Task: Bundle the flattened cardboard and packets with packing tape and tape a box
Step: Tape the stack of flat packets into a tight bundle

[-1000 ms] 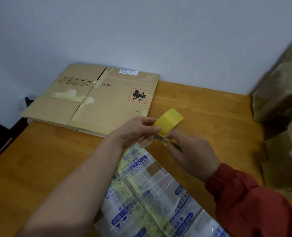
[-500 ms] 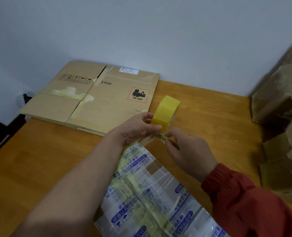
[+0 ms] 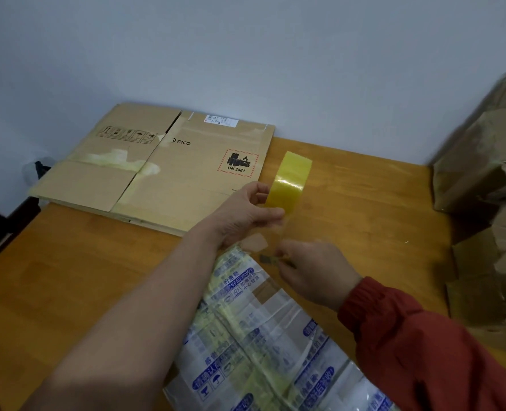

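Our left hand [image 3: 246, 213] grips the yellow tape roll [image 3: 292, 179] just right of the flattened cardboard [image 3: 162, 167]. Our right hand [image 3: 312, 269] pinches the tape's free end [image 3: 271, 259] nearer us than that cardboard, over the printed packets [image 3: 260, 336].

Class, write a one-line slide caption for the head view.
Left hand holds a yellow tape roll while the right hand pinches its free end above a plastic-wrapped bundle on a table.

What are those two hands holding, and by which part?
The left hand grips the yellow tape roll by its lower rim. The right hand pinches the free end of the tape, drawn out from the roll.
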